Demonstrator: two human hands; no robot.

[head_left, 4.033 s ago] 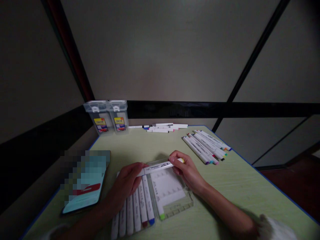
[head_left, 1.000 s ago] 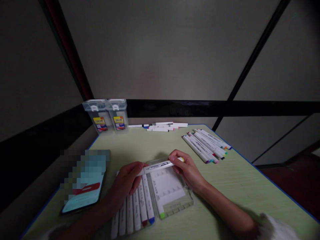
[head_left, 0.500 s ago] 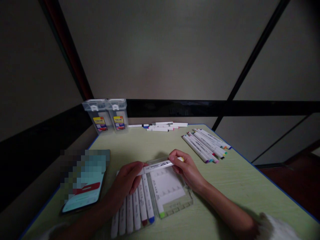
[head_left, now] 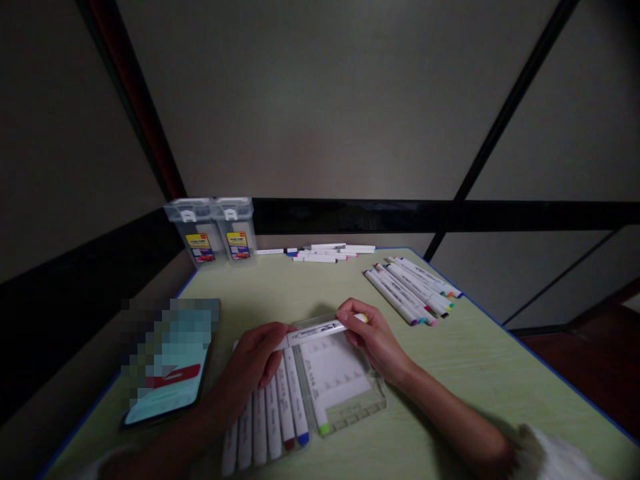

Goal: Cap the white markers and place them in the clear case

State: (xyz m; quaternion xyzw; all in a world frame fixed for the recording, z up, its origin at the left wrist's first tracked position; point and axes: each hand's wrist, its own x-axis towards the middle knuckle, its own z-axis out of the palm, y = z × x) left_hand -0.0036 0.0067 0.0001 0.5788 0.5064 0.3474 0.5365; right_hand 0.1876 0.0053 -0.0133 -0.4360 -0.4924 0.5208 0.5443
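Observation:
A white marker with a yellow end (head_left: 315, 331) is held level between my two hands, above a clear plastic case. My left hand (head_left: 257, 353) pinches its left end, and my right hand (head_left: 367, 337) grips it near the yellow end. Below, the clear case (head_left: 357, 417) lies on the table. A white insert (head_left: 335, 373) and a marker with a lime-green end (head_left: 324, 427) are in its right part. Several white markers (head_left: 273, 427) lie side by side under and in front of my left hand, two showing brown and blue ends.
Left of my hands lies a phone (head_left: 173, 367) with a lit, partly pixelated screen. Two lidded clear boxes (head_left: 213, 233) stand at the back left. Loose markers (head_left: 327, 253) lie along the back edge, and a group of markers (head_left: 413, 290) lies at the right.

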